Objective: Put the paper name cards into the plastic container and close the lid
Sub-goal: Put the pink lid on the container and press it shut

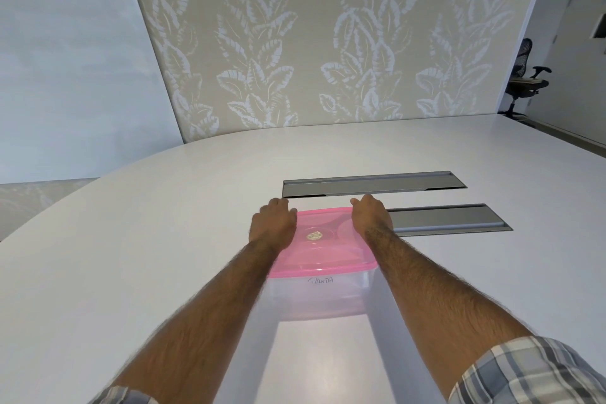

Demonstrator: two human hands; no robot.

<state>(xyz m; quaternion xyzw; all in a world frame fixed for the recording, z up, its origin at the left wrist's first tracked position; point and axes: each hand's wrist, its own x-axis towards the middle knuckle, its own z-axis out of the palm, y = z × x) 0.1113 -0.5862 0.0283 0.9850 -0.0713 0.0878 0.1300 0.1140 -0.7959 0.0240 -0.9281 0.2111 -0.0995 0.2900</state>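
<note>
A clear plastic container (319, 297) stands on the white table, with a pink translucent lid (323, 248) lying on top of it. Through the front wall I read a paper name card (321, 280) with handwriting on it. My left hand (272, 223) rests on the lid's far left corner, fingers curled over the edge. My right hand (370, 215) lies on the far right corner in the same way. Both hands press down on the lid. A small round sticker sits at the lid's middle.
The white oval table (164, 239) spreads wide around the container. Two grey recessed cable trays (373, 184) (449, 220) lie just beyond and to the right of the hands. A patterned wall stands behind, and an office chair (524, 79) is far right.
</note>
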